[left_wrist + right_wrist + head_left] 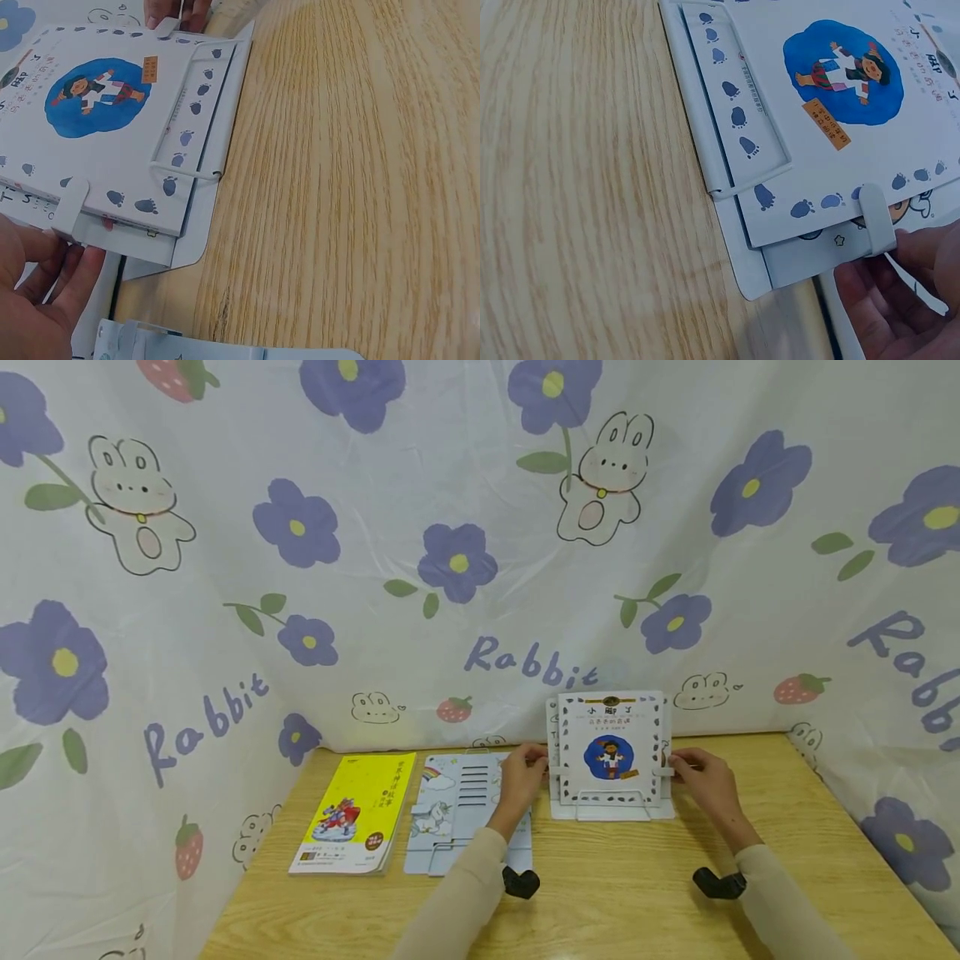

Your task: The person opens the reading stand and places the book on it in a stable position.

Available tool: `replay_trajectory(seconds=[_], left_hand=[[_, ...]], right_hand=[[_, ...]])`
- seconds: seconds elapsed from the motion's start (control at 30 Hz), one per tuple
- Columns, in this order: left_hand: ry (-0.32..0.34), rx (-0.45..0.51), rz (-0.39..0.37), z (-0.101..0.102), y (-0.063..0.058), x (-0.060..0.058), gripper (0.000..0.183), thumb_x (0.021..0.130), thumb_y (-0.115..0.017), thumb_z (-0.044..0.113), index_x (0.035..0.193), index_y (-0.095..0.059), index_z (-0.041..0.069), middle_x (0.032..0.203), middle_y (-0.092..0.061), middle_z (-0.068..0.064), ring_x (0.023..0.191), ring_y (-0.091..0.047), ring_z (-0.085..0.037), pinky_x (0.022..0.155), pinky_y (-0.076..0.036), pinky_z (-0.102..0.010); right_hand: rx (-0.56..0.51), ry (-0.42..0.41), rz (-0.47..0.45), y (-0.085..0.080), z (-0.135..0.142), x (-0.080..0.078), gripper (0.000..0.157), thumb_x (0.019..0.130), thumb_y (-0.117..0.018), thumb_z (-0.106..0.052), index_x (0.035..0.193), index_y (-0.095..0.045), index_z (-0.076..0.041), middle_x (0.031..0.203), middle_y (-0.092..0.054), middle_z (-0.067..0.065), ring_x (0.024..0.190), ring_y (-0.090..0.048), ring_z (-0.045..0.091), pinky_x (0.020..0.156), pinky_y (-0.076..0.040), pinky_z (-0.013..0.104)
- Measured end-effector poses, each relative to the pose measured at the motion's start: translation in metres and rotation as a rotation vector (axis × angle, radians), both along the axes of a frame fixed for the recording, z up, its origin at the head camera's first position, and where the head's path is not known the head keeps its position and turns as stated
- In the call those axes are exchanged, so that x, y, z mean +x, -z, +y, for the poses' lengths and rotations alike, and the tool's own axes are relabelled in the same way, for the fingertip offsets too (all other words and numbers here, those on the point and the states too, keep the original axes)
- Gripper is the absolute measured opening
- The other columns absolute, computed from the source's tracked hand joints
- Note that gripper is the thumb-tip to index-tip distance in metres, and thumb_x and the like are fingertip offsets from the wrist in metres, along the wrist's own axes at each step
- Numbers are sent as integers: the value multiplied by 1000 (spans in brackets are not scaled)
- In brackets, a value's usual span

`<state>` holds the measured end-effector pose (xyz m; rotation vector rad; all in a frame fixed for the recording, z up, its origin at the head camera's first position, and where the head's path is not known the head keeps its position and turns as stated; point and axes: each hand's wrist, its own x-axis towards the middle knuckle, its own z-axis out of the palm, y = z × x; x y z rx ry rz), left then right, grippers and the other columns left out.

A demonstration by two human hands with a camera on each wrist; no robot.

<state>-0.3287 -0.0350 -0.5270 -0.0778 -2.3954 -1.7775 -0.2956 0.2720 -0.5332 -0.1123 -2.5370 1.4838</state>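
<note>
A white picture book (pixel 611 752), bordered with blue footprints, leans upright on a white book stand (pixel 585 812). The stand's wire rest (pixel 161 169) crosses the book's lower front, and a white clip reaches over each side. My left hand (pixel 525 774) pinches the left clip (pixel 71 208) at the stand's edge between thumb and fingers. On the opposite side, my right hand (pixel 703 779) grips the right clip (pixel 877 219) the same way. Both clips overlap the book's cover.
Left of my left forearm, a second book stand (pixel 442 810) with a unicorn print lies flat, its wire rest folded out. Beyond it lies a yellow book (pixel 367 802). A patterned curtain (pixel 450 635) hangs behind the wooden table (pixel 622 893).
</note>
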Motion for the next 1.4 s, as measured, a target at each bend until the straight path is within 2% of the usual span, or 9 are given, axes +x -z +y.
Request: replay_trajectory(seconds=[0.2, 0.3, 0.43, 0.57, 0.67, 0.9, 1.03, 1.27, 1.4], left_hand=[[-4, -18, 9, 6, -3, -2, 9, 99, -67, -4, 104, -74, -1, 96, -74, -14, 83, -71, -19, 71, -63, -26], [0, -17, 1, 9, -5, -3, 8, 99, -67, -3, 103, -74, 0, 96, -74, -13, 82, -69, -14, 70, -62, -22], [4, -31, -5, 13, -5, -6, 7, 99, -68, -2, 101, -74, 0, 96, -75, -13, 82, -71, -17, 69, -61, -21], [1, -57, -9, 16, -5, -10, 7, 100, -67, -1, 102, -74, 2, 97, -75, -12, 85, -73, -20, 69, -60, -20], [-2, -74, -5, 19, -6, -13, 8, 100, -67, -1, 102, -74, 2, 96, -74, -12, 84, -72, -20, 68, -59, -20], [-11, -120, 23, 23, -7, -14, 7, 100, -67, 0, 102, -73, 3, 91, -72, -10, 74, -62, -9, 63, -54, -21], [-11, -112, 17, 24, -8, -14, 7, 101, -66, 0, 102, -73, 2, 90, -72, -10, 73, -61, -8, 63, -53, -20], [8, -102, -10, 24, -8, -14, 8, 103, -65, 1, 104, -73, 4, 92, -72, -10, 76, -66, -14, 65, -55, -22], [17, -96, -40, 23, -7, -14, 9, 104, -64, 2, 106, -73, 4, 94, -72, -10, 82, -71, -22, 66, -55, -23]], right_hand=[[7, 22, -2, -1, 3, -3, 38, 111, -59, -23, 131, -66, 9, 123, -69, 32, 103, -77, 42, 83, -67, 37], [8, 37, -10, -1, 5, -4, 39, 111, -58, -22, 132, -66, 10, 124, -68, 33, 104, -77, 43, 85, -66, 40], [0, 52, -21, -2, 6, -5, 39, 111, -57, -21, 132, -65, 10, 125, -67, 33, 103, -77, 41, 88, -66, 43], [-6, 54, -21, -4, 8, -5, 40, 111, -57, -22, 133, -65, 11, 125, -67, 33, 99, -78, 35, 87, -66, 41], [-10, 61, -20, -5, 10, -7, 40, 111, -57, -22, 133, -65, 10, 125, -67, 33, 101, -78, 37, 86, -66, 39], [-23, 77, -30, -4, 12, -10, 40, 111, -57, -23, 133, -65, 10, 128, -67, 33, 106, -77, 41, 87, -66, 40], [-27, 84, -42, -4, 12, -10, 41, 111, -56, -24, 133, -65, 10, 128, -67, 33, 107, -77, 41, 88, -66, 40], [-40, 100, -47, -6, 11, -11, 41, 111, -57, -24, 134, -65, 9, 130, -67, 33, 108, -76, 42, 87, -66, 40], [-56, 123, -45, -3, 11, -14, 40, 111, -59, -25, 134, -66, 8, 129, -68, 32, 104, -78, 38, 85, -66, 37]])
